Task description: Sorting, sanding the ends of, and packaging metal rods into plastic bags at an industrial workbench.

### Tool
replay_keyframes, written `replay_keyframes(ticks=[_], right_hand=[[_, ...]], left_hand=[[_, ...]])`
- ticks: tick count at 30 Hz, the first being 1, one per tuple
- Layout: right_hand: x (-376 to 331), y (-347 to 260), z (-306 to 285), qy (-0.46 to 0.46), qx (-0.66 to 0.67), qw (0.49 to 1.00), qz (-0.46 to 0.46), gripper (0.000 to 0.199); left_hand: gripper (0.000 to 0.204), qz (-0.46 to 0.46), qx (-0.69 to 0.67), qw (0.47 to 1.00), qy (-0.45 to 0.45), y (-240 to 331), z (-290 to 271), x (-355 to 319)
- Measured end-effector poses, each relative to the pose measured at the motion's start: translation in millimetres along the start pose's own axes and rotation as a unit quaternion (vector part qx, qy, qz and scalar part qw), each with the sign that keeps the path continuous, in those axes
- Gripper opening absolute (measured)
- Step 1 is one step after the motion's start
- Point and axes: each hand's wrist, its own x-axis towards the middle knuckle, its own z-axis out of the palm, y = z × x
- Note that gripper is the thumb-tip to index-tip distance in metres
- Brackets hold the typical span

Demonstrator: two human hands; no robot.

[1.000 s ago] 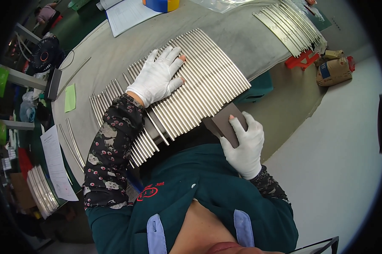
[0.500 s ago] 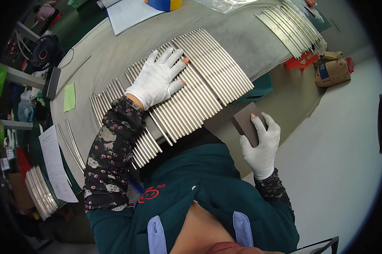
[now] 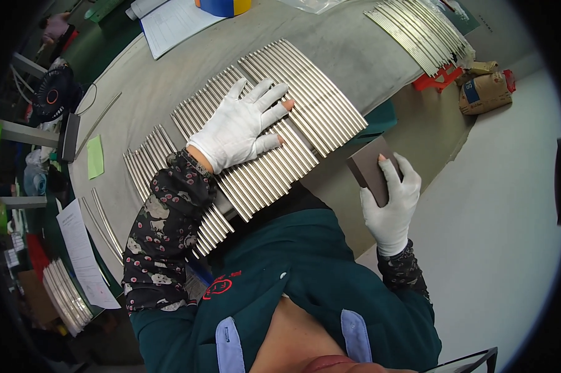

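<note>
My left hand (image 3: 240,127), in a white glove with cut fingertips, lies flat with fingers spread on a wide row of shiny metal rods (image 3: 318,93) laid side by side on the grey table (image 3: 150,93). My right hand (image 3: 392,199), also gloved, grips a dark brown sanding block (image 3: 369,168) held off the table's near edge, to the right of the rods and not touching them.
A second batch of metal rods (image 3: 420,31) lies at the far right of the table. Papers (image 3: 175,22) and a tape roll (image 3: 224,6) sit at the far edge. A green note (image 3: 95,157), loose rods (image 3: 103,227) and a stacked bundle (image 3: 63,295) lie left. Paper sacks (image 3: 486,90) stand on the floor.
My right hand has carried the sanding block away from the rods, out to the right past the table edge. My left hand has stayed pressed on the rods.
</note>
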Motion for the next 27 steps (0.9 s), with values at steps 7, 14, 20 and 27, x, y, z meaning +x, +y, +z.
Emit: replay_keyframes(ticks=[7, 14, 20, 27], right_hand=[[3.8, 2.5, 5.1, 0.013, 0.009, 1.000, -0.007, 0.064], [5.9, 6.9, 2.7, 0.017, -0.008, 1.000, -0.004, 0.063], [4.9, 10.2, 2.5, 0.020, -0.008, 1.000, -0.001, 0.063], [8.3, 13.2, 6.1, 0.014, 0.003, 1.000, -0.017, 0.064]], left_hand=[[0.059, 0.019, 0.005, 0.998, 0.063, 2.5, -6.4, 1.0], [0.019, 0.084, -0.180, 0.973, 0.120, 18.6, -13.7, 40.6], [0.017, 0.082, -0.190, 0.978, 0.036, 16.1, -15.6, 46.9], [0.017, 0.021, -0.158, 0.981, -0.113, 23.0, -28.7, 58.6]])
